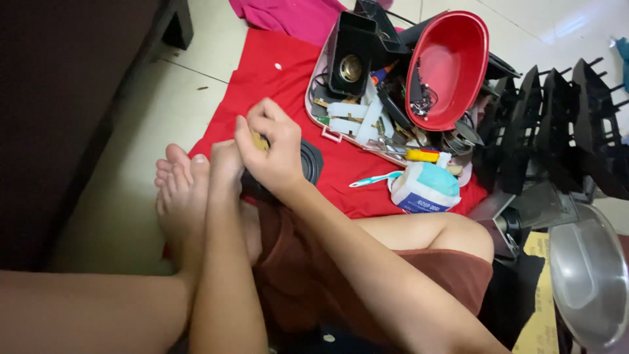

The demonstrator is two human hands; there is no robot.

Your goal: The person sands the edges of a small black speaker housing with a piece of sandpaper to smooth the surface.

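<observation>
Right hand (272, 154): your fingers pinch a small yellowish piece (261, 141), raised close for work. Left hand (226, 167): curled beside it, steadying a black round speaker (308, 160) resting mid red cloth (262, 78), on the floor. Parts tray (321, 121): near the cloth's far edge.

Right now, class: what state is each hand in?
Left hand: fingers curled closed, against the round black speaker part; any grip is hidden.
Right hand: closed, pinching a small yellowish piece.

red cloth (262, 85): matt woven fabric
red bowl (449, 65): glossy smooth plastic
speaker housing (354, 56): matt black plastic
floor (164, 105): smooth pale tile
lid (586, 275), lower right: shiny metal
</observation>
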